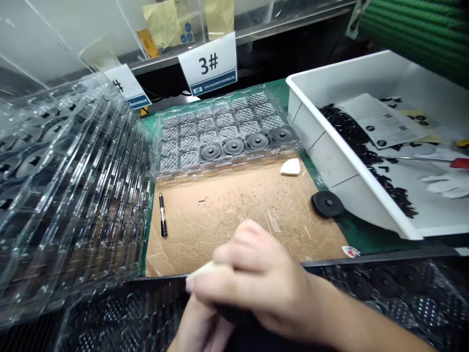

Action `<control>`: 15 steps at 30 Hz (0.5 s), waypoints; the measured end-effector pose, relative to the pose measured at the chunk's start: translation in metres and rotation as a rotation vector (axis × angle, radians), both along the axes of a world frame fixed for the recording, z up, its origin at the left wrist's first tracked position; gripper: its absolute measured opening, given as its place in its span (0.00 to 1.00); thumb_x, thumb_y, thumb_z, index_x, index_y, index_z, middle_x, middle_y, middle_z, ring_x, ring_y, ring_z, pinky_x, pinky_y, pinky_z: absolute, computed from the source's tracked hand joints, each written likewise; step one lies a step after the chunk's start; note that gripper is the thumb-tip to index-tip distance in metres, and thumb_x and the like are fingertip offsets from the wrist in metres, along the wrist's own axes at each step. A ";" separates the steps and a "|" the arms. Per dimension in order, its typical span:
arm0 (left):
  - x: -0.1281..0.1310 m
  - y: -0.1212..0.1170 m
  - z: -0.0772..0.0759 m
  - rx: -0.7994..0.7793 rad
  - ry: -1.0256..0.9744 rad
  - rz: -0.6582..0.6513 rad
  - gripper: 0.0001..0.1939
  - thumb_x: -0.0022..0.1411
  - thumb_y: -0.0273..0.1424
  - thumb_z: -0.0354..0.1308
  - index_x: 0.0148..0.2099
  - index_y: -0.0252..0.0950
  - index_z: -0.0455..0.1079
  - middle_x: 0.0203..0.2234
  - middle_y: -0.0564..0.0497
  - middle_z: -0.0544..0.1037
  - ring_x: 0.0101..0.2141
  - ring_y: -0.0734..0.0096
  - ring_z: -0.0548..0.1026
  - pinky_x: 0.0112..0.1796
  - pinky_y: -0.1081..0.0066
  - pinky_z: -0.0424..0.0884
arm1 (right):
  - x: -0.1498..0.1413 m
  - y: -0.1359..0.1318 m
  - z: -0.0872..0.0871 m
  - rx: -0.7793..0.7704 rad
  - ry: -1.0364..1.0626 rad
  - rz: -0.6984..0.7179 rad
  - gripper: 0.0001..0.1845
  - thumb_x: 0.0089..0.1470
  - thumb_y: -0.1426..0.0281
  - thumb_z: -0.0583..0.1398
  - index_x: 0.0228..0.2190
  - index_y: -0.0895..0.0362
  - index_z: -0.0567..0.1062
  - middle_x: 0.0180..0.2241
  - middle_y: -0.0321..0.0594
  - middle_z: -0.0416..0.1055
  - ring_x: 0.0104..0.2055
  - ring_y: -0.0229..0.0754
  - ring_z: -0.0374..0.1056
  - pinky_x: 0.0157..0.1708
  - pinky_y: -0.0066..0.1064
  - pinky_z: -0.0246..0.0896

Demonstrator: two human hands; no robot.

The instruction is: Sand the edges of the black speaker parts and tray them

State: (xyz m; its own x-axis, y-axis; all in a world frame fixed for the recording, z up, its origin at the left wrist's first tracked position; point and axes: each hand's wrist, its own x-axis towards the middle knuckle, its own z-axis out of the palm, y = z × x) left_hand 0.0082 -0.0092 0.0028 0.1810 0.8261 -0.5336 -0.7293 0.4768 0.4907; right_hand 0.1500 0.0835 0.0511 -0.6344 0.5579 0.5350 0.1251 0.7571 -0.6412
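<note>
My right hand (256, 283) is closed at the bottom centre, over the cardboard's front edge. A white pad (205, 269) peeks out between its thumb and fingers. Beneath it, my left hand (201, 322) is mostly covered, its fingers curled around a dark part (234, 313), likely a black round rubber part, of which only a bit shows. Both hands touch. A similar black round part (327, 204) lies at the cardboard's right edge. Behind, a clear plastic tray (190, 171) holds several black round parts in its front row.
Stacked clear trays (91, 195) rise on the left. A black pen (162, 215) and a white piece (290, 167) lie on the cardboard (220, 220). At right, a white bin (351, 186) contains black scraps, papers, a glove and a red-handled tool (459, 163). More trays sit below the front edge.
</note>
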 end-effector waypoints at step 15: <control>-0.009 0.011 0.008 0.064 -0.356 0.063 0.23 0.51 0.44 0.57 0.49 0.45 0.72 0.44 0.50 0.79 0.43 0.58 0.76 0.45 0.64 0.72 | 0.017 -0.014 -0.140 -0.338 -0.040 -0.646 0.16 0.57 0.73 0.51 0.47 0.54 0.70 0.49 0.49 0.59 0.37 0.41 0.67 0.35 0.36 0.67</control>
